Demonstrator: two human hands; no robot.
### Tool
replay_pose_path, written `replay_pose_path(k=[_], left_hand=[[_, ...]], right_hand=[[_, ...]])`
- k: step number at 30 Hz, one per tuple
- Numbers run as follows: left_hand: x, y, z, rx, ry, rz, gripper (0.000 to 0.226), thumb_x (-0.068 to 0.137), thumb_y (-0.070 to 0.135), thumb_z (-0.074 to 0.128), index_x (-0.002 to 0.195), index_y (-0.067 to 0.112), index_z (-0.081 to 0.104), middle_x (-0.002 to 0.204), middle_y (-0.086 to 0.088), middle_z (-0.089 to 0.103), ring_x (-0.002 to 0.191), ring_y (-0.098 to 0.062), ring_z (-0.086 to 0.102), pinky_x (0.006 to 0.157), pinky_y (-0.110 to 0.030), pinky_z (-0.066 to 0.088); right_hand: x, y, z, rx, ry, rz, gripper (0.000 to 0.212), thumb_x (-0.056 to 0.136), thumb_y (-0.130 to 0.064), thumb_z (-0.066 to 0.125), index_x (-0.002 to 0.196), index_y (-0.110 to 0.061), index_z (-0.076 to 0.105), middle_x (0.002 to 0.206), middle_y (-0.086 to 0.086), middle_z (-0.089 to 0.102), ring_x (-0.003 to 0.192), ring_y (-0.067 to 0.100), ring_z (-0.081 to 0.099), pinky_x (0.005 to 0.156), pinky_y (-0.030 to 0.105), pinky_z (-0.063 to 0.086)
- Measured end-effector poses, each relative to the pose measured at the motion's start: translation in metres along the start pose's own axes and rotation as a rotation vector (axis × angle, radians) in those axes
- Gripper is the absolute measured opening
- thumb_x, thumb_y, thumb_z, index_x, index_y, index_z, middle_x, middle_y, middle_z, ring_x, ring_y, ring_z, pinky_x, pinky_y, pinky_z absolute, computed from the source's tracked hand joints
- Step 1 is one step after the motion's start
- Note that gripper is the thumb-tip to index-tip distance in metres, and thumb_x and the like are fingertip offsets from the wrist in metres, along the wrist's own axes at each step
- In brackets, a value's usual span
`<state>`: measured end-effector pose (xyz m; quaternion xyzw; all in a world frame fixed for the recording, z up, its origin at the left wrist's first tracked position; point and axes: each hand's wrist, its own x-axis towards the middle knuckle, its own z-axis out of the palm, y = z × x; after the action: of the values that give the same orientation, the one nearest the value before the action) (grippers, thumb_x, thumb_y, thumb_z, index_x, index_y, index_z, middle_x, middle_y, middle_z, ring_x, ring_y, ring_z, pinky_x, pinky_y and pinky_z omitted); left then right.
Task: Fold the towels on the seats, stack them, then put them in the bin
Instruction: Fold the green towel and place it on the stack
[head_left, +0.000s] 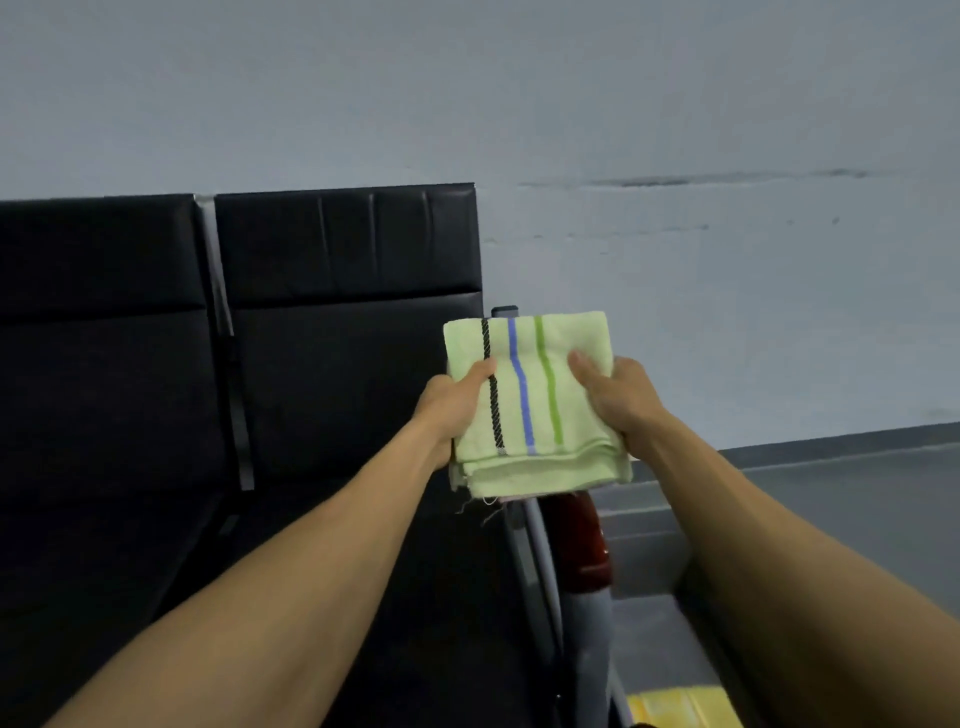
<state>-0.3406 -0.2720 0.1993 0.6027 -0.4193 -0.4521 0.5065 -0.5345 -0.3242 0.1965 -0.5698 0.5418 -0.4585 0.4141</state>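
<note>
Arms: both forearms reach forward from the bottom edge, converging on the towels.
Left hand (454, 402): grips the left edge of the stack, thumb on top beside the black stripe, fingers curled out of sight beneath.
Right hand (621, 400): grips the right edge the same way, thumb on top near the green stripe, fingers hidden under the cloth.
Folded towels (530, 410): a pale green stack held in the air between the two hands, level, layered edges toward the person. Its black, blue and green stripes run away from the person, which is also the slightly longer axis. A pinkish edge shows at the bottom; how many towels it holds cannot be told.
Key relation: the stack sits squarely between the hands, neither nearer, so it likely travels as one held bundle.
Seats (337, 364): black padded seats lie left of and beyond the left hand, with no towel showing on them.
Bin: not clearly seen. A dark red and grey object (584, 551) under the stack, right of the seat frame, is mostly covered and unidentifiable.
Yellow object (675, 706): cut off by the bottom edge, below the right forearm.
Wall (675, 130): grey, behind everything.
</note>
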Motion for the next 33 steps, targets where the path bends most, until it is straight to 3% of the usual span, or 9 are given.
replay_pose_path(k=[5, 10, 12, 14, 18, 22, 25, 28, 33], left_hand=[[-0.004, 0.003, 0.092, 0.016, -0.058, -0.010, 0.036, 0.090, 0.036, 0.061, 0.110, 0.006, 0.069, 0.103, -0.013, 0.076, 0.095, -0.030, 0.073, 0.087, -0.044, 0.058], [0.000, -0.029, 0.183, 0.049, -0.079, -0.003, 0.049, 0.073, 0.042, 0.057, 0.107, 0.007, 0.066, 0.107, -0.015, 0.074, 0.098, -0.034, 0.071, 0.089, -0.052, 0.058], [0.002, -0.049, 0.215, 0.078, -0.086, -0.020, 0.042, 0.083, 0.037, 0.055, 0.107, 0.003, 0.063, 0.097, -0.011, 0.074, 0.087, -0.030, 0.071, 0.073, -0.043, 0.060], [0.008, -0.074, 0.242, 0.096, -0.072, -0.035, 0.045, 0.088, 0.036, 0.053, 0.116, 0.001, 0.058, 0.094, -0.006, 0.068, 0.078, -0.023, 0.064, 0.058, -0.031, 0.046], [0.024, -0.133, 0.281, 0.098, -0.033, -0.100, 0.029, 0.096, 0.027, 0.054, 0.115, 0.004, 0.054, 0.099, -0.007, 0.065, 0.071, -0.014, 0.056, 0.053, -0.026, 0.039], [0.037, -0.193, 0.303, 0.129, 0.036, -0.169, 0.023, 0.096, 0.029, 0.057, 0.112, 0.014, 0.050, 0.102, -0.002, 0.066, 0.082, -0.017, 0.062, 0.068, -0.032, 0.049], [0.053, -0.243, 0.318, 0.146, 0.078, -0.236, 0.023, 0.094, 0.031, 0.059, 0.111, 0.016, 0.053, 0.105, -0.004, 0.068, 0.094, -0.026, 0.067, 0.087, -0.044, 0.057], [0.065, -0.287, 0.329, 0.172, 0.134, -0.261, 0.028, 0.092, 0.032, 0.059, 0.113, 0.014, 0.057, 0.109, -0.005, 0.068, 0.100, -0.027, 0.064, 0.093, -0.046, 0.054], [0.092, -0.354, 0.341, 0.159, 0.266, -0.308, 0.049, 0.070, 0.051, 0.054, 0.105, 0.018, 0.062, 0.106, -0.006, 0.069, 0.101, -0.031, 0.066, 0.091, -0.051, 0.055]], right_hand=[[0.003, 0.036, -0.086, 0.008, 0.125, -0.005, 0.040, 0.093, -0.046, 0.065, 0.107, -0.009, 0.068, 0.102, 0.008, 0.073, 0.093, 0.029, 0.071, 0.087, 0.050, 0.059], [0.003, 0.096, -0.150, -0.002, 0.253, 0.040, 0.037, 0.092, -0.046, 0.065, 0.104, -0.011, 0.066, 0.100, 0.007, 0.073, 0.093, 0.028, 0.070, 0.087, 0.051, 0.058], [0.004, 0.123, -0.169, -0.001, 0.283, 0.063, 0.032, 0.092, -0.044, 0.066, 0.098, -0.013, 0.068, 0.098, 0.007, 0.073, 0.092, 0.028, 0.070, 0.087, 0.052, 0.058], [0.005, 0.152, -0.183, -0.015, 0.300, 0.090, 0.032, 0.092, -0.043, 0.066, 0.099, -0.013, 0.068, 0.098, 0.007, 0.074, 0.092, 0.028, 0.070, 0.087, 0.052, 0.057], [0.010, 0.214, -0.194, 0.007, 0.293, 0.157, 0.023, 0.094, -0.039, 0.066, 0.099, -0.017, 0.067, 0.097, 0.002, 0.074, 0.092, 0.024, 0.071, 0.087, 0.047, 0.058], [0.018, 0.274, -0.191, 0.019, 0.271, 0.227, 0.019, 0.095, -0.038, 0.066, 0.097, -0.019, 0.065, 0.091, -0.004, 0.072, 0.088, 0.020, 0.071, 0.075, 0.034, 0.057], [0.030, 0.326, -0.181, 0.004, 0.261, 0.287, 0.019, 0.094, -0.040, 0.066, 0.095, -0.021, 0.067, 0.090, -0.003, 0.074, 0.085, 0.019, 0.072, 0.076, 0.035, 0.058], [0.041, 0.371, -0.170, -0.012, 0.233, 0.341, 0.023, 0.096, -0.037, 0.065, 0.104, -0.015, 0.067, 0.091, -0.002, 0.074, 0.082, 0.016, 0.072, 0.072, 0.032, 0.058], [0.063, 0.430, -0.148, -0.058, 0.171, 0.408, 0.025, 0.095, -0.040, 0.065, 0.105, -0.017, 0.067, 0.091, -0.002, 0.074, 0.079, 0.013, 0.072, 0.070, 0.030, 0.059]])
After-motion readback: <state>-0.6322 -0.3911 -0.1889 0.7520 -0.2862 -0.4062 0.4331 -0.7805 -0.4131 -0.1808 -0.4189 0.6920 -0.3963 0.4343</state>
